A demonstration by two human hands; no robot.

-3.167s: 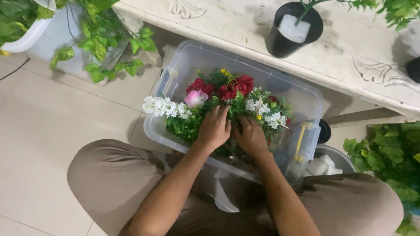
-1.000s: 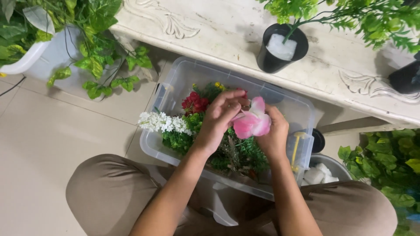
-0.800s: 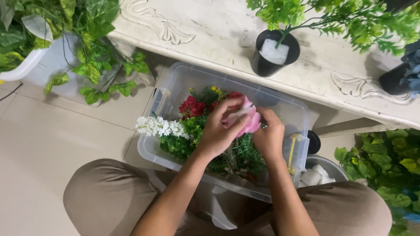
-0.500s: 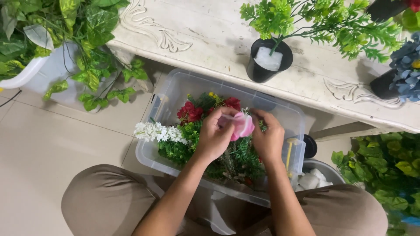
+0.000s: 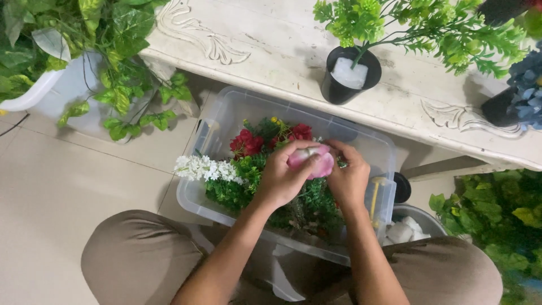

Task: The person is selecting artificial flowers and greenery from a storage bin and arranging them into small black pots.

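Both hands now close around the pink flower (image 5: 310,160), which a second ago stood open and higher: the left hand (image 5: 282,179) cups it, the right hand (image 5: 349,179) pinches its side. It sits low over the clear plastic bin (image 5: 226,116), among the greenery (image 5: 307,209).

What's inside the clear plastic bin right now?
The clear plastic bin holds red flowers, white flowers and greenery. Both hands cover the middle, gripping a pink flower; the bottom is hidden.

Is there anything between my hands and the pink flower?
Nothing visible: the left hand and the right hand both grip the pink flower directly, above the clear bin of greenery.
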